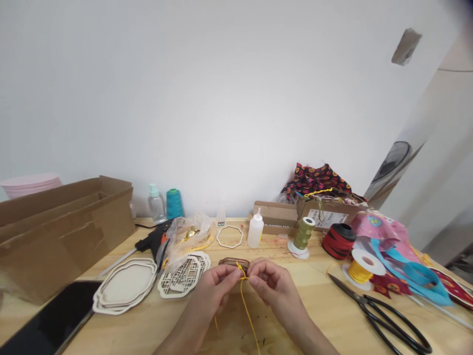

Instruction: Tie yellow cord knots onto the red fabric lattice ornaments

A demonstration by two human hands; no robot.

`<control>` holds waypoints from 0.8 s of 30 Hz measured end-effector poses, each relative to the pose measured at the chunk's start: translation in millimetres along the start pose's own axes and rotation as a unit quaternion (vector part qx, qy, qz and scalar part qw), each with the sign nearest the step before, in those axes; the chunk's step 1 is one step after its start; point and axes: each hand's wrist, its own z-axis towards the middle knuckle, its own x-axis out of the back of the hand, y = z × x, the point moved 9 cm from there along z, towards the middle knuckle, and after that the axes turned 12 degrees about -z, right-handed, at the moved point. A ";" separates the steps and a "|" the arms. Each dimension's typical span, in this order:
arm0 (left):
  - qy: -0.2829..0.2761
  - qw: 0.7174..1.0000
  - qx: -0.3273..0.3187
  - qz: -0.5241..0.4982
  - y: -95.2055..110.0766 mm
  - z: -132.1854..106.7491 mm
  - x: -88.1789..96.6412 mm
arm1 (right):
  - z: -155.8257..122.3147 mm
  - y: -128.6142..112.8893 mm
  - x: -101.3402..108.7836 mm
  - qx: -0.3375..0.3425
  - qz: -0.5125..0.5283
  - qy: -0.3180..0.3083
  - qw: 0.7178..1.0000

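Near the front middle of the table, my left hand and my right hand face each other, fingertips pinched. Between them runs a thin yellow cord, looped or knotted at the fingertips, with a long end hanging toward me. Both hands are closed on this cord. Just behind the fingers is a small brown piece with a layered edge; its lower part is hidden by the hands, and I cannot tell whether they touch it.
Black scissors and a yellow cord spool lie right. Pale wooden plates, lattice cutouts, a phone and a glue gun are left. Behind stand a white squeeze bottle, a green thread spool and a cardboard box.
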 end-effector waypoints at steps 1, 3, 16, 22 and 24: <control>-0.003 1.000 0.007 -0.005 -1.7 0.7 -0.2 | 0.2 1.1 -1.7 -0.008 0.017 -0.009 1.000; -0.013 1.000 0.015 -0.014 -4.1 1.6 -1.8 | 0.9 4.1 -0.8 -0.030 0.050 -0.008 0.998; -0.012 0.998 0.028 -0.059 -8.4 1.6 -1.4 | -5.8 -41.9 30.3 0.008 0.317 -0.048 0.947; -0.020 0.998 0.024 -0.047 -10.0 -2.3 -3.3 | -0.4 -61.6 95.9 0.065 0.344 0.086 0.933; -0.022 0.999 0.024 -0.033 -7.2 -5.2 -5.9 | -1.4 -74.4 115.2 0.094 0.293 0.123 0.944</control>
